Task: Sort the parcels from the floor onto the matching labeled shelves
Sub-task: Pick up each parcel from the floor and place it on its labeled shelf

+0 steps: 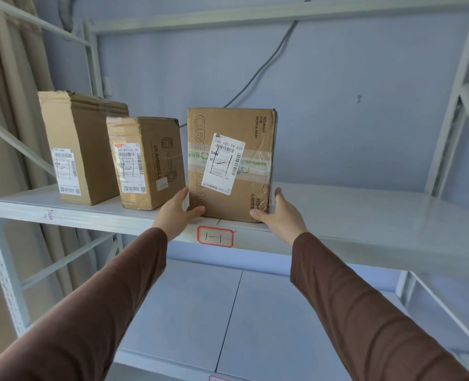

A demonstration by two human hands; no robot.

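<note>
Parcels stood in a row on the upper shelf [365, 215] of a pale metal rack, seen from the head camera. The cardboard parcel [232, 163] nearest the middle stood upright at the shelf's front edge, its white shipping label [223, 163] facing out above a red-bordered shelf tag [214, 236] marked "1-1". The left hand [177, 213] pressed against the parcel's lower left side, thumb on the front face, and the right hand [278, 213] pressed against its lower right corner, so the box was clasped between both palms. Both arms wore brown sleeves [90, 312]. Left of it stood a box printed "DUMBBELL" [148, 163], just beside but apart, and further left a taller taped box [79, 147]. A grey cable [271, 55] ran down the wall behind. The lower shelf [227, 312] lay below.
</note>
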